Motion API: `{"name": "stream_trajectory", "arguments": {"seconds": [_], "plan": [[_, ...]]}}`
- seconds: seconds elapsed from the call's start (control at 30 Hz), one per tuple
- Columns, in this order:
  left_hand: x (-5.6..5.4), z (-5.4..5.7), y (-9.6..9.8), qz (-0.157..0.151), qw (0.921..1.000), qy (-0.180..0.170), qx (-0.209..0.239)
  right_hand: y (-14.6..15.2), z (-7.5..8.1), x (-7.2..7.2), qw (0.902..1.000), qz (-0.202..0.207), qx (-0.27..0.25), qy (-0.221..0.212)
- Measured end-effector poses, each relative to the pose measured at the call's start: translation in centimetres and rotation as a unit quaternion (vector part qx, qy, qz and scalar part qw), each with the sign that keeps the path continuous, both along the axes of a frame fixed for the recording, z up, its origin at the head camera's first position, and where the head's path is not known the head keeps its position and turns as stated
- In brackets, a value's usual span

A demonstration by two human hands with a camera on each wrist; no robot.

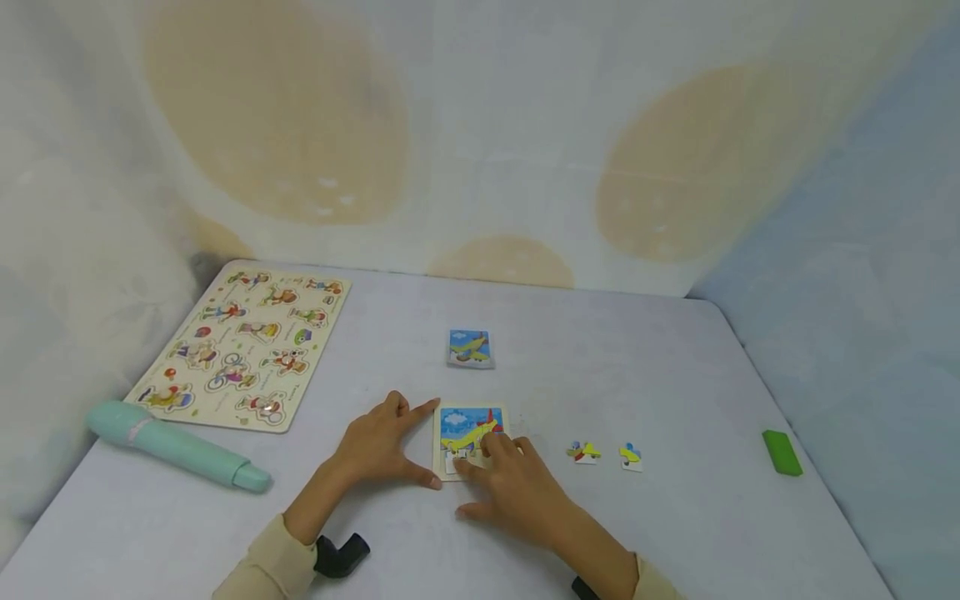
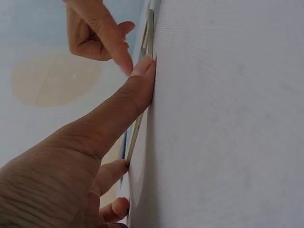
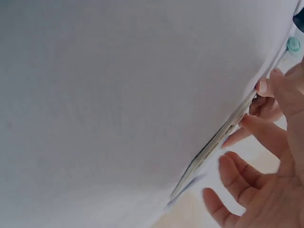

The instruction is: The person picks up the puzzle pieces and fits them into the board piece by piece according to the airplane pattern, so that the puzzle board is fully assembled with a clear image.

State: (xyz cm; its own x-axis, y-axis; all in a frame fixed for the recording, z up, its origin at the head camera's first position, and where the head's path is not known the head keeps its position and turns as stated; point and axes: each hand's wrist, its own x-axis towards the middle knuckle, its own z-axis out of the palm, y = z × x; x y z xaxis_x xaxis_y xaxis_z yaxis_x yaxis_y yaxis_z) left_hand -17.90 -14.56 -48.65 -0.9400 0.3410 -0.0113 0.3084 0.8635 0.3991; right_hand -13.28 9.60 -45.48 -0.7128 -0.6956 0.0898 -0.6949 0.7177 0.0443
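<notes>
A small wooden jigsaw board point(image 1: 438, 442) with a yellow plane picture lies in the middle of the table. My left hand point(image 1: 378, 442) holds it by the left side, forefinger at the far corner and thumb at the near one. Over the board's lower part, my right hand point(image 1: 517, 487) touches the picture with its extended forefinger; the thumb is off the board. A white patch shows by that fingertip, but the hand hides the lower right of the picture. Two loose jigsaw pieces, a left one point(image 1: 585, 452) and a right one point(image 1: 631, 457), lie to the right.
A matching plane picture block point(image 1: 470, 348) lies behind the board. Far left is a large peg puzzle board point(image 1: 258, 333), with a mint-green microphone-shaped thing point(image 1: 183, 448) in front of it. A green block point(image 1: 782, 453) sits near the right table edge. Cloth walls enclose the table.
</notes>
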Motion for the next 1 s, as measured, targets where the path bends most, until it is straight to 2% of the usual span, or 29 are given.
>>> {"name": "stream_trajectory", "arguments": {"seconds": [0.13, 0.4, 0.47, 0.57, 0.67, 0.73, 0.87, 1.0], "plan": [[-0.1, 0.3, 0.1, -0.003, 1.0000, 0.001, -0.001, 0.1, -0.1, 0.5, 0.9997, 0.003, 0.020, 0.015], [-0.2, 0.7, 0.1, -0.011, 0.9999, 0.004, 0.003, -1.0, 0.4, 0.0, 0.9987, 0.002, 0.042, 0.028], [-0.2, 0.7, 0.0, -0.010, 0.9999, 0.002, 0.001, -1.2, 0.5, -0.3, 0.9987, 0.000, 0.047, 0.018], [-0.4, 0.5, 0.0, -0.008, 1.0000, -0.004, 0.001, -0.9, 0.5, -0.8, 0.9989, -0.010, 0.029, -0.035], [-0.4, 0.2, 0.1, -0.007, 0.9999, -0.007, 0.002, 0.0, 0.4, -1.1, 0.9943, -0.028, -0.013, -0.102], [-0.4, 0.1, 0.2, -0.005, 0.9999, -0.010, 0.001, 0.8, 0.4, -1.2, 0.9905, -0.038, -0.039, -0.126], [-0.2, 0.1, 0.2, 0.002, 0.9999, -0.013, -0.007, 2.4, 0.6, -1.0, 0.9878, -0.076, -0.070, -0.117], [0.0, 0.2, 0.1, 0.004, 0.9998, -0.014, -0.013, 4.1, 1.0, -1.1, 0.9774, -0.158, -0.096, -0.103]]}}
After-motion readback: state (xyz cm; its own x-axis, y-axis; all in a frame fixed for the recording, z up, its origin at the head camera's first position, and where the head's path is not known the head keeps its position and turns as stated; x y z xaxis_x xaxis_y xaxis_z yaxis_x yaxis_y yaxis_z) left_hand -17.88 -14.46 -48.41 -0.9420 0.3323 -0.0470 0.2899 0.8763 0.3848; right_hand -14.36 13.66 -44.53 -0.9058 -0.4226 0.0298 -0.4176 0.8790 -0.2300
